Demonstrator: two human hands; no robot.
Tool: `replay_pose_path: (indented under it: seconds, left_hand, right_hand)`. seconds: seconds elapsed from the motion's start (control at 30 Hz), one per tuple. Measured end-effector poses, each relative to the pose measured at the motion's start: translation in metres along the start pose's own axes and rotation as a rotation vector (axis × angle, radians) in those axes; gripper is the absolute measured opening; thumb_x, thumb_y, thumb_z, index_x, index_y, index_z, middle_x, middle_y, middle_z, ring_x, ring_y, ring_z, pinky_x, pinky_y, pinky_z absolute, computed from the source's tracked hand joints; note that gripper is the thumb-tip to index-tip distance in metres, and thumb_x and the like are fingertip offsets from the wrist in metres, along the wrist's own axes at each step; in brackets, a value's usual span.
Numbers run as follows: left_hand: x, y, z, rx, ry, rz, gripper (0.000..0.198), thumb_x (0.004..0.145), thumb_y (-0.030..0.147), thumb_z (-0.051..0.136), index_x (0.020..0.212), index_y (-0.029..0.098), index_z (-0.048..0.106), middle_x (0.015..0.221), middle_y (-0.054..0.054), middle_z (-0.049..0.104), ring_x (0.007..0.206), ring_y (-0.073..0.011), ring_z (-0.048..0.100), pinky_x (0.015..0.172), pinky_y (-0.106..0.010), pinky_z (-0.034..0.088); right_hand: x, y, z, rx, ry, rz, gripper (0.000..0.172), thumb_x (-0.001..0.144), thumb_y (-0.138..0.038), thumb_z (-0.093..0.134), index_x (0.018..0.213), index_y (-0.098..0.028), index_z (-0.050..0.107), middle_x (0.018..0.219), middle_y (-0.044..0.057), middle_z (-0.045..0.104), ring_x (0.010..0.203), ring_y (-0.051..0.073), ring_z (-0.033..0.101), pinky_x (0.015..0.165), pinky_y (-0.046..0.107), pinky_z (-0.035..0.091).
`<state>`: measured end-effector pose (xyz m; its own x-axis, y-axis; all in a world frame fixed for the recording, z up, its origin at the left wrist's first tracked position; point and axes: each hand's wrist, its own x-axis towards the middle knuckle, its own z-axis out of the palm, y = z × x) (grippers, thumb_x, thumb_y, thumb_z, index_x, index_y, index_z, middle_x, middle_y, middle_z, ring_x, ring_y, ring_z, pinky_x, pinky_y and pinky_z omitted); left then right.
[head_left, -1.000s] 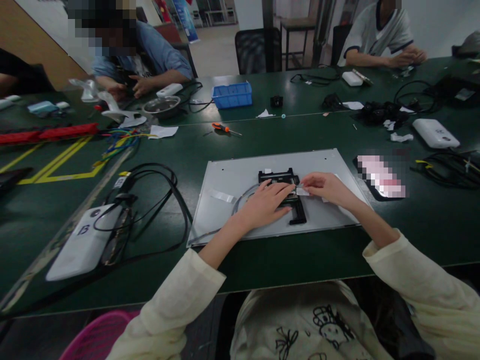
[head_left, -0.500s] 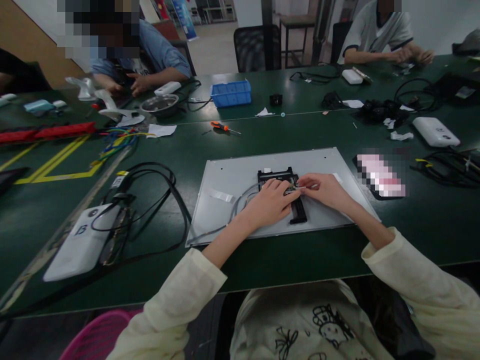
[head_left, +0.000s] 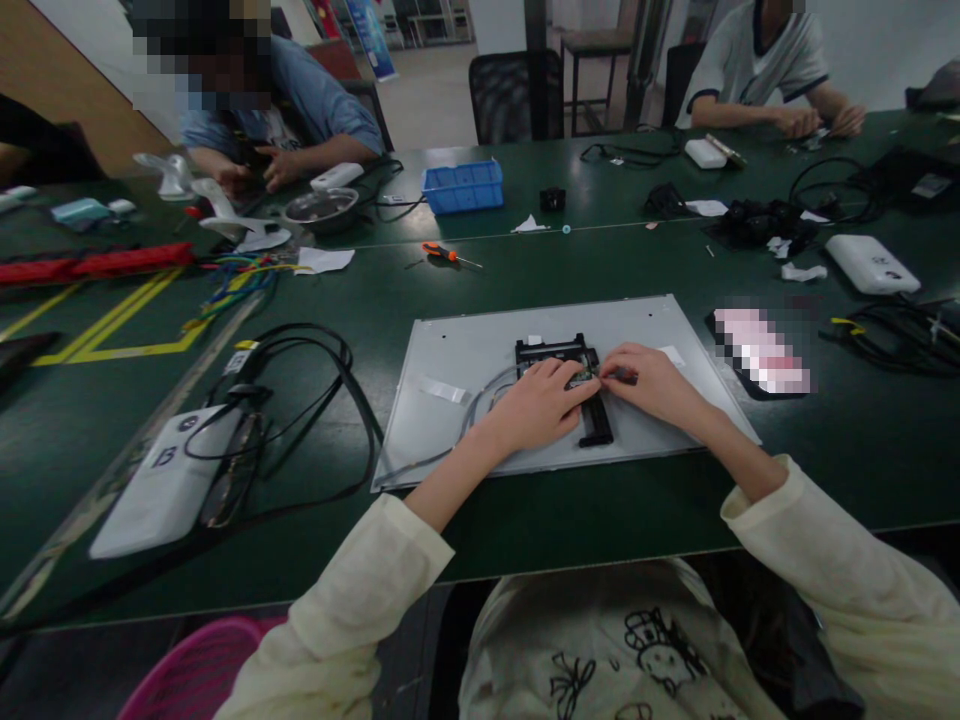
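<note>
A flat grey metal panel (head_left: 480, 360) lies on the dark green table (head_left: 525, 520) in front of me. A black bracket (head_left: 559, 350) with a small circuit board sits at the panel's middle. My left hand (head_left: 536, 405) rests on the board, fingers curled and pressing down. My right hand (head_left: 649, 385) sits just right of the bracket, its fingertips pinched at the board's right edge; what they grip is too small to name. A grey cable (head_left: 480, 405) curves from the board toward the panel's left corner.
Left of the panel lie looped black cables (head_left: 315, 400) and a white box (head_left: 161, 480). An orange screwdriver (head_left: 442, 253) and a blue bin (head_left: 463, 188) sit further back. A blurred pink item (head_left: 761, 350) lies on the right. Two other people work across the table.
My right hand has slid left toward the bracket and covered the small white strip that was at its fingertips. My left hand has shifted slightly up and right on the board.
</note>
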<state>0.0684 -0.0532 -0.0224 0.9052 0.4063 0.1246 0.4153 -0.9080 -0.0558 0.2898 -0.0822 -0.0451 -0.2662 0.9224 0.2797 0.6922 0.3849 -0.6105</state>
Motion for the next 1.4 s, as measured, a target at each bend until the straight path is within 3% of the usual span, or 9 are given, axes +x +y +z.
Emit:
replay_pose_path:
  seconds: [0.37, 0.5, 0.73, 0.97, 1.13, 1.23, 1.4]
  left_hand:
    - [-0.002, -0.006, 0.001, -0.031, -0.001, 0.032, 0.046, 0.095, 0.03, 0.041, 0.141, 0.024, 0.042, 0.14, -0.01, 0.047, 0.123, -0.0242, 0.046, 0.104, -0.04, 0.036]
    - [-0.003, -0.007, 0.002, -0.038, 0.003, 0.032, 0.045, 0.096, 0.03, 0.041, 0.141, 0.025, 0.043, 0.139, -0.01, 0.048, 0.123, -0.0238, 0.047, 0.106, -0.042, 0.033]
    - [-0.01, -0.013, -0.008, -0.132, 0.011, -0.012, 0.055, 0.095, 0.032, 0.044, 0.147, 0.024, 0.031, 0.144, -0.009, 0.045, 0.13, -0.0226, 0.043, 0.113, -0.044, 0.025]
    - [-0.045, -0.05, -0.034, -0.16, 0.211, -0.367, 0.044, 0.095, 0.032, 0.042, 0.136, 0.016, 0.044, 0.136, -0.011, 0.05, 0.126, -0.0247, 0.046, 0.107, -0.041, 0.036]
    - [-0.089, -0.081, -0.024, -0.017, 0.333, -0.749, 0.045, 0.089, 0.03, 0.05, 0.132, 0.016, 0.045, 0.127, -0.014, 0.052, 0.121, -0.0293, 0.047, 0.105, -0.046, 0.037]
    - [-0.11, -0.091, -0.013, 0.044, 0.327, -0.882, 0.046, 0.086, 0.032, 0.054, 0.128, 0.015, 0.047, 0.123, -0.016, 0.052, 0.121, -0.0324, 0.047, 0.103, -0.049, 0.036]
    - [-0.119, -0.094, -0.006, 0.028, 0.248, -0.933, 0.044, 0.086, 0.041, 0.052, 0.121, 0.014, 0.053, 0.113, -0.015, 0.052, 0.11, -0.03, 0.054, 0.097, -0.042, 0.043]
  right_hand:
    - [-0.001, -0.005, -0.004, -0.018, -0.02, -0.009, 0.014, 0.087, -0.017, 0.054, 0.088, -0.02, 0.067, 0.093, 0.006, 0.066, 0.083, 0.019, 0.061, 0.074, 0.034, 0.049]
    - [-0.001, -0.002, -0.002, -0.011, 0.036, -0.006, 0.014, 0.086, -0.018, 0.055, 0.088, -0.021, 0.068, 0.093, 0.005, 0.068, 0.085, 0.02, 0.063, 0.073, 0.034, 0.05]
    - [-0.001, 0.0, -0.001, 0.054, 0.129, 0.002, 0.015, 0.085, -0.02, 0.055, 0.091, -0.021, 0.069, 0.095, 0.005, 0.069, 0.084, 0.019, 0.065, 0.07, 0.031, 0.053]
    - [-0.003, -0.004, -0.002, 0.02, 0.179, -0.017, 0.016, 0.087, -0.019, 0.054, 0.092, -0.021, 0.068, 0.094, 0.005, 0.069, 0.084, 0.02, 0.064, 0.076, 0.034, 0.051]
    - [-0.005, -0.013, -0.003, -0.052, 0.169, -0.037, 0.016, 0.088, -0.019, 0.052, 0.093, -0.021, 0.067, 0.095, 0.006, 0.068, 0.09, 0.022, 0.063, 0.082, 0.036, 0.049]
    - [-0.005, -0.016, -0.002, -0.062, 0.152, -0.046, 0.017, 0.089, -0.019, 0.051, 0.094, -0.022, 0.066, 0.097, 0.006, 0.067, 0.093, 0.023, 0.063, 0.084, 0.037, 0.048]
    - [-0.006, -0.019, -0.001, -0.072, 0.124, -0.053, 0.018, 0.09, -0.019, 0.049, 0.095, -0.022, 0.066, 0.099, 0.007, 0.067, 0.094, 0.023, 0.062, 0.086, 0.039, 0.048]
